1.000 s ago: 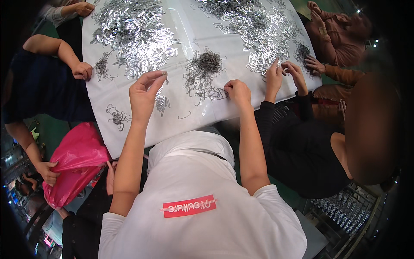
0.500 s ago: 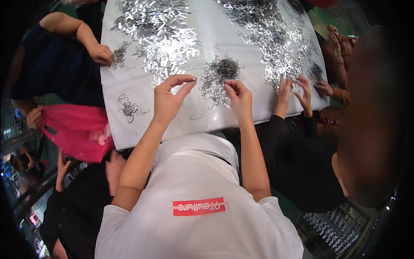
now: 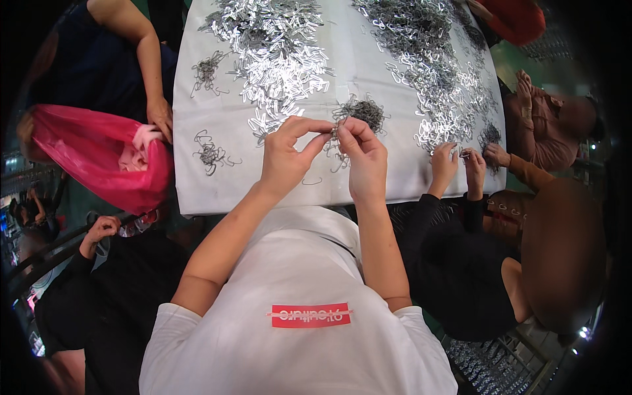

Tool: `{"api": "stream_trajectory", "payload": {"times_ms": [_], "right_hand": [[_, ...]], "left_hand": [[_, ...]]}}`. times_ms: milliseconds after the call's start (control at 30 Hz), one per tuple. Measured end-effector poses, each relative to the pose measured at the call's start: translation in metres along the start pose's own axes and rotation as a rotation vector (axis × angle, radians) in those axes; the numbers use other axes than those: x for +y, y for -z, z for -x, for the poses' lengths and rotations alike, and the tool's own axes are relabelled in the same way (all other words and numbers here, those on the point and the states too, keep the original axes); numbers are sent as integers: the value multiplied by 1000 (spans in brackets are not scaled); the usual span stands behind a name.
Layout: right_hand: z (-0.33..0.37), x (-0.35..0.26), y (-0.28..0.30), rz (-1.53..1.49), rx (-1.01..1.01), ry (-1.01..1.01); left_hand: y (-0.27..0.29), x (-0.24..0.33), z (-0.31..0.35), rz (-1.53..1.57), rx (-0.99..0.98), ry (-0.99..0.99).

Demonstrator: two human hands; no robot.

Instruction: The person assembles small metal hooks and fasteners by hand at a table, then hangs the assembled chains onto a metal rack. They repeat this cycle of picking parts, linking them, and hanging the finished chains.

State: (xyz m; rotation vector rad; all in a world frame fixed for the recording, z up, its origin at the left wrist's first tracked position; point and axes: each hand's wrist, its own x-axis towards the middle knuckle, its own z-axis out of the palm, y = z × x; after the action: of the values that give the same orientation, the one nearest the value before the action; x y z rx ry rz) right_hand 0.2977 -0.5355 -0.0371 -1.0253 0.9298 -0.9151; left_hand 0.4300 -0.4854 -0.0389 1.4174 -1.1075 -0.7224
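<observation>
Thumb and forefinger of the left hand [image 3: 289,151] and right hand [image 3: 366,157] meet, pinching a small metal piece [image 3: 335,129] between them, greyish and perhaps bent, though too small to judge. Just beyond lie tangled dark hooks [image 3: 367,113], then bright silvery clips [image 3: 283,69], on a white table [image 3: 217,187]. The white shirt [image 3: 296,270] bears a red label [image 3: 311,316] with upside-down white lettering.

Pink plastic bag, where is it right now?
In the head view, the pink plastic bag is at far left, beside the left edge of the white table, just below the co-worker in dark blue.
</observation>
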Motion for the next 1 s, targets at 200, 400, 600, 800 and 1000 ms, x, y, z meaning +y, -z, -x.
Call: {"api": "stream_trajectory", "payload": {"times_ms": [200,400,600,800,1000], "right_hand": [[4,3,-5,-68,3,211],[5,-5,-2,-32,8,259],[1,1,2,-18,9,286],[-1,13,2,65,36,277],[-1,18,-1,248,50,382]], "left_hand": [[9,-35,-2,-1,167,-42],[32,-118,-1,-544,-14,39],[7,-147,1,-885,-58,-86],[7,-88,-29,-162,-72,268],[11,7,-35,359,-124,325]]}}
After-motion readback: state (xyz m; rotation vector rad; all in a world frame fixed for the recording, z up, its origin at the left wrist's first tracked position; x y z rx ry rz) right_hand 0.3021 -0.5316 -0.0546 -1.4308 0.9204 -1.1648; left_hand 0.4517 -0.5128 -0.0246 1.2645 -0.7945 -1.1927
